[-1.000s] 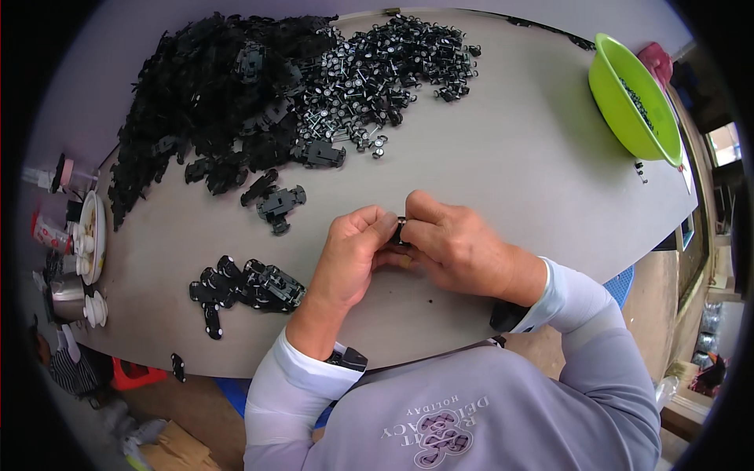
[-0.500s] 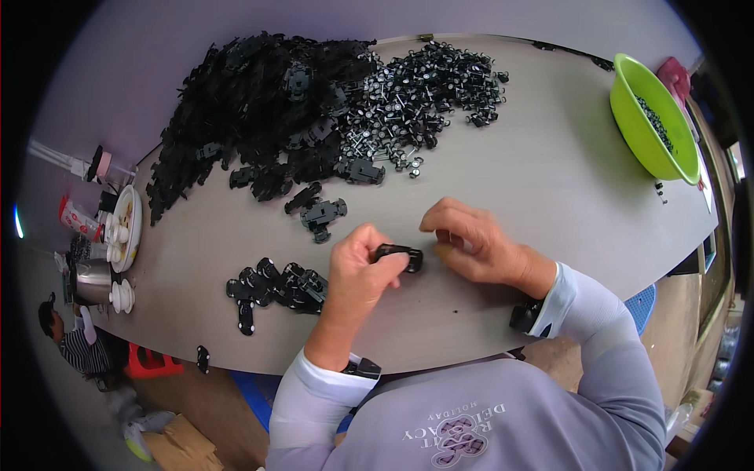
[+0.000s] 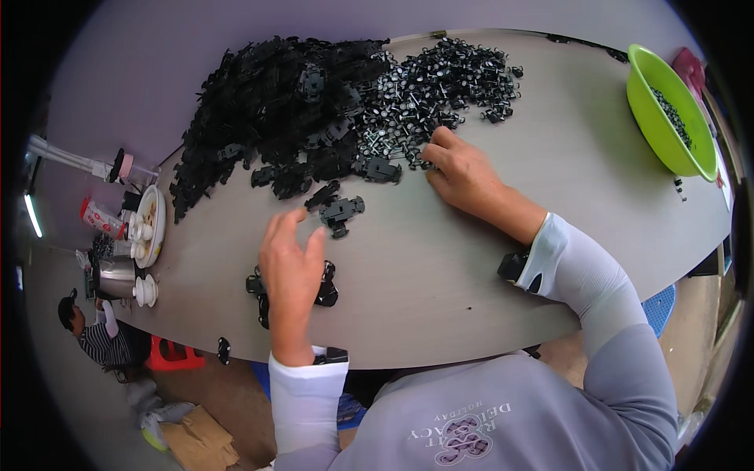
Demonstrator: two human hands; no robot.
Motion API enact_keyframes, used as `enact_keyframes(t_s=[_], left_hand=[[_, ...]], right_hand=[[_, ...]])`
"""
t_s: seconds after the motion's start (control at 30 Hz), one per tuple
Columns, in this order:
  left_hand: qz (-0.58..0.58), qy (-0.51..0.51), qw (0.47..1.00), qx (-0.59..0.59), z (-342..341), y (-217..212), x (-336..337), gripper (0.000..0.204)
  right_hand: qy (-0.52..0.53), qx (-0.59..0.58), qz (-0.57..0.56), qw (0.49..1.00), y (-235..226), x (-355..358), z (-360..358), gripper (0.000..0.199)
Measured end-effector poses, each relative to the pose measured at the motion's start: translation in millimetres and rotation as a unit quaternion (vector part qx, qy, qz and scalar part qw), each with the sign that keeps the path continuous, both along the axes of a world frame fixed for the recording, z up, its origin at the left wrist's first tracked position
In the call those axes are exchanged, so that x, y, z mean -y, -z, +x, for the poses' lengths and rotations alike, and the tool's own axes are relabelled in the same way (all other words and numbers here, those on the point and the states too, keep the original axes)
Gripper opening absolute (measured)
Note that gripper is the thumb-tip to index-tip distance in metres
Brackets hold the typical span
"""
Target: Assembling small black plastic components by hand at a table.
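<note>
My left hand [image 3: 289, 263] is open, thumb and fingers apart, above a small group of black toy car bases with wheels [image 3: 327, 286], partly hiding them. At the near edge of the pile of small wheel axles [image 3: 404, 118], my right hand [image 3: 467, 173] has its fingers curled together. The fingertips touch the pile, and whatever is between them is too small to make out. A loose grey-black car base [image 3: 342, 210] lies between the hands, beside a darker piece. Behind it rises a large heap of black car bases [image 3: 267, 110].
A green basin [image 3: 640, 110] with more wheel axles stands at the far right. To the left are a white oval tray [image 3: 161, 228], a metal pot [image 3: 118, 276] and white cups. One black car base [image 3: 224, 350] lies at the near table edge. A person [image 3: 102, 337] sits beyond, near a red stool [image 3: 174, 357].
The black car base held in my left hand is no longer there. That hand has moved left and opened over the group; my right hand has moved up to the axle pile.
</note>
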State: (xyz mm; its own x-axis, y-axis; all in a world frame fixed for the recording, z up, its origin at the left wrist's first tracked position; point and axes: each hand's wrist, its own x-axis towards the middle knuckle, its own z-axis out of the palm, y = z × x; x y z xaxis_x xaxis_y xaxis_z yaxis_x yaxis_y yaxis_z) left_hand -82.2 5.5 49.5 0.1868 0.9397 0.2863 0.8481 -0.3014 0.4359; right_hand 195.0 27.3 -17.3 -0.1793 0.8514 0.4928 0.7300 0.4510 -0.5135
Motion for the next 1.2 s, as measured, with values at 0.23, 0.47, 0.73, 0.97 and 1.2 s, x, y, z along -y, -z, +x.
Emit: enact_keyframes(t_s=[0.23,0.47,0.73,0.97,1.2], left_hand=[[-0.026,0.009,0.999,-0.023,35.3,26.3,-11.4,0.028],[-0.147,0.060,0.937,0.312,60.3,33.2,0.8,0.010],[-0.457,0.116,0.722,0.506,79.0,35.2,8.4,0.013],[-0.482,0.163,0.621,0.596,74.6,39.8,8.6,0.017],[-0.454,0.154,0.673,0.563,84.2,33.8,15.6,0.042]], right_hand=[[-0.032,-0.053,-0.040,0.997,-10.5,22.6,17.1,0.014],[-0.019,-0.118,-0.056,0.991,-6.9,31.3,35.5,0.013],[-0.024,-0.042,-0.067,0.997,-15.7,54.2,44.5,0.028],[0.005,-0.056,-0.089,0.994,-20.2,60.2,41.4,0.032],[0.053,0.032,-0.045,0.997,-12.2,57.9,37.6,0.028]])
